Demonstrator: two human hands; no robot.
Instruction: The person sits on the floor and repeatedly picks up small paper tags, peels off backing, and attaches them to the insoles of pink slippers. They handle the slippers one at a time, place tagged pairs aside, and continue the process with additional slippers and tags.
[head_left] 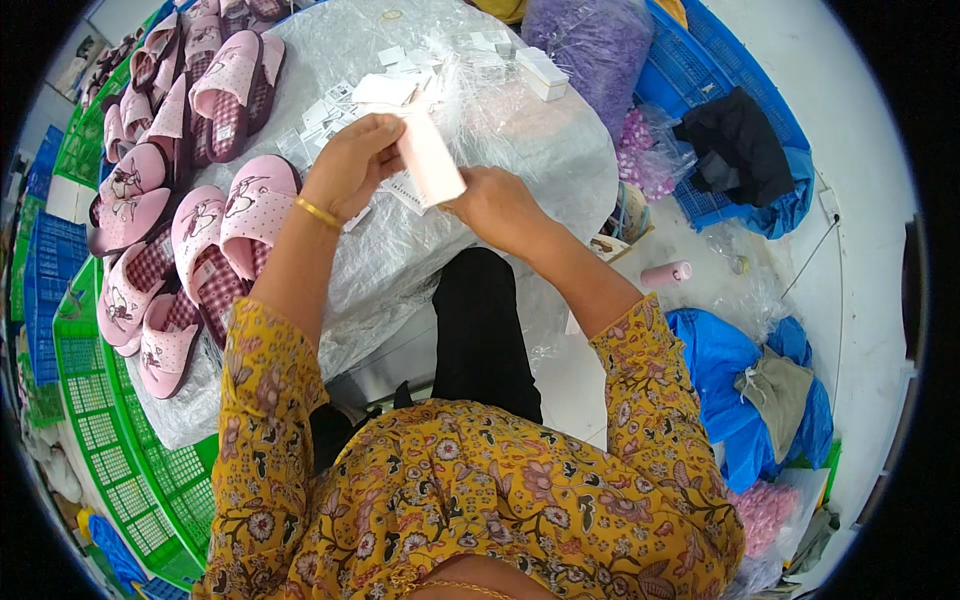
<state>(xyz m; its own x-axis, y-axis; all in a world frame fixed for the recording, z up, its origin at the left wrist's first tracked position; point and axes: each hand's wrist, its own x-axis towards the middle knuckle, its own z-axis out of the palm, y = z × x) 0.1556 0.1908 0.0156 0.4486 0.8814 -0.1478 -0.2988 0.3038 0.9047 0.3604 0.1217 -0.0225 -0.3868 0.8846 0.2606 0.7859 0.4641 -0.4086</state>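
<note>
Holding a pale pink flat packet (432,160) just above centre frame, the person has both hands raised over the worktop (560,150), which is draped in crinkled clear plastic. The left hand (350,165) pinches the packet's upper end, its fingers (385,130) curled closed on the edge, a gold bangle (318,212) on the wrist. The right hand (497,205) closes on the lower end from underneath, so the packet sits tilted between the two, apparently kept off the surface so that both ends can be worked at once.

Scattered small white tags (330,115) lie on the plastic just beyond the left hand, with a small white box (545,72) further toward the upper middle; they seem laid within easy reach of whichever hand is free. Pink slippers (225,225) with checked insoles are lined up along the left edge of the worktop, toes pointing various ways, and more sit stacked in the upper left. Green crates (110,440) run down the lower left, blue crates (720,60) fill the upper right, with a dark cloth (738,145) thrown on them. A purple bag (598,40) rests at the top, a pink spool (665,273) lies on the floor at right, and blue sacks (735,380) sit lower right.
</note>
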